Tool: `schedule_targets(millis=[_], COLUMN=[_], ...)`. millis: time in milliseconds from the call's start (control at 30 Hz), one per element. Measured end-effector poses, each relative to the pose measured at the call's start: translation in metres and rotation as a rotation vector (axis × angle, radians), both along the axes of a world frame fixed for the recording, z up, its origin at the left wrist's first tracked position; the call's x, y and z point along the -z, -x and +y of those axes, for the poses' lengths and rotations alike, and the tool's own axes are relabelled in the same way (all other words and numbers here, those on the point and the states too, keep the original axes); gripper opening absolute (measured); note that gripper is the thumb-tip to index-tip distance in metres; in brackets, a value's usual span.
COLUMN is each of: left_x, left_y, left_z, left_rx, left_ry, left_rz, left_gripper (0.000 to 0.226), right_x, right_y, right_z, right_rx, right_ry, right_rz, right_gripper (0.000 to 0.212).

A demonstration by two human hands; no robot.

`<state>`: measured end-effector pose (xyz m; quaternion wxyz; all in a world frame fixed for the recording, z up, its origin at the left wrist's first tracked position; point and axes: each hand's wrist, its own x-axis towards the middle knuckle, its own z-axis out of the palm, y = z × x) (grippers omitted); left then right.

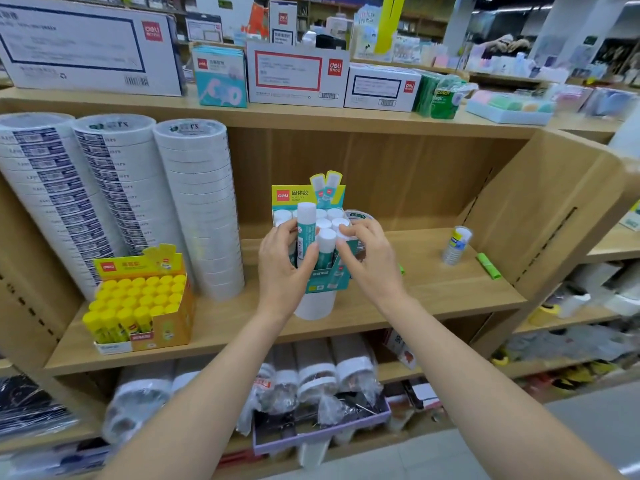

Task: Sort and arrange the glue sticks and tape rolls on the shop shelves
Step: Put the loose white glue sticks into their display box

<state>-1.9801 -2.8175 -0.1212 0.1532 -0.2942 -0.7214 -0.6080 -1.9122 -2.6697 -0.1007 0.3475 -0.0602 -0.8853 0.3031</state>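
Left hand (282, 268) grips white-capped teal glue stick (304, 233), raised above teal cardboard display box (325, 278); right hand (367, 258) pinches neighbouring white-capped stick (326, 245) in box on wooden shelf (450, 292).

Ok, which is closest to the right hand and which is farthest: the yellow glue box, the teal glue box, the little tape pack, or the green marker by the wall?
1. teal glue box, in the middle, touching the right hand.
2. little tape pack, off to the right.
3. green marker, farther right again.
4. yellow glue box, far off to the left.
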Motion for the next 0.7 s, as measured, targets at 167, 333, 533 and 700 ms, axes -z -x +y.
schedule_targets(millis=[167,333,533,700], left_x=[-0.003,-0.008,-0.030,-0.020], left_y=[-0.002,-0.004,-0.046,-0.080], left_z=[-0.002,-0.008,-0.003,0.040], left_rx=[0.003,0.019,0.119,0.303], left_ry=[0.007,0.046,0.012,0.052], left_rz=[0.000,-0.016,0.049,0.010], left_gripper=[0.042,0.038,0.040,0.040], right_x=[-0.001,-0.008,-0.011,0.016], right_y=[-0.002,-0.003,-0.034,-0.071], right_z=[-0.001,0.001,0.005,0.043], right_rx=[0.096,0.016,0.016,0.087], right_ry=[-0.071,0.121,0.268,0.308], right_rz=[-0.033,-0.115,0.203,0.079], right_gripper=[0.026,0.034,0.028,0.022])
